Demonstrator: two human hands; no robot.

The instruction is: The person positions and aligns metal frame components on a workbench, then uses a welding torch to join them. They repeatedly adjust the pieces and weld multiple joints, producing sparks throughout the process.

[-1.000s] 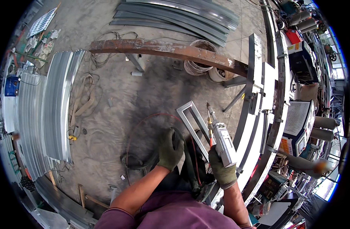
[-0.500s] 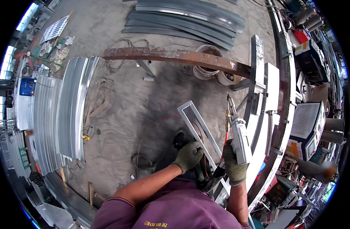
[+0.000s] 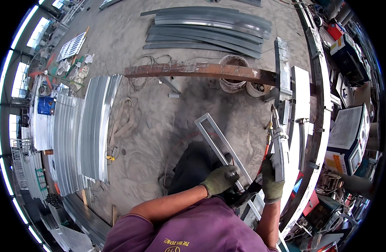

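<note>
Head view, looking down. Left hand (image 3: pixel 220 179), gloved, clenched around the near end of a grey metal frame (image 3: pixel 220 143), a long narrow rectangle of thin bar. The frame runs from the hand up and left, its far end low over the concrete floor (image 3: pixel 159 126). Gripping at the near end lets the hand steady the whole length like a lever; the thumb side sits on the top rail, so the frame looks pinned rather than lifted, though I cannot tell if the far end touches the floor.

Right hand (image 3: pixel 272 182), gloved, fingers closed around the lower part of a torch (image 3: pixel 278 143), a grey, silver-wrapped tool pointing up and away, tip near the upright post (image 3: pixel 281 67). A red-orange hose (image 3: pixel 265 153) runs just beside it. Held low on the handle, likely for reach and to keep the glove back from the tip.

Both hands sit near each other, frame end between them, just beside a curved white beam (image 3: pixel 300 126) along the right.

Around: rusty beam (image 3: pixel 201 70) on stands across the middle, two buckets (image 3: pixel 233 77) behind it. Curved grey profiles (image 3: pixel 210 31) stacked on the floor further off, corrugated sheets (image 3: pixel 92 130) at the left. A boxy white machine (image 3: pixel 348 134) stands at the right edge, beyond the curved rail.
</note>
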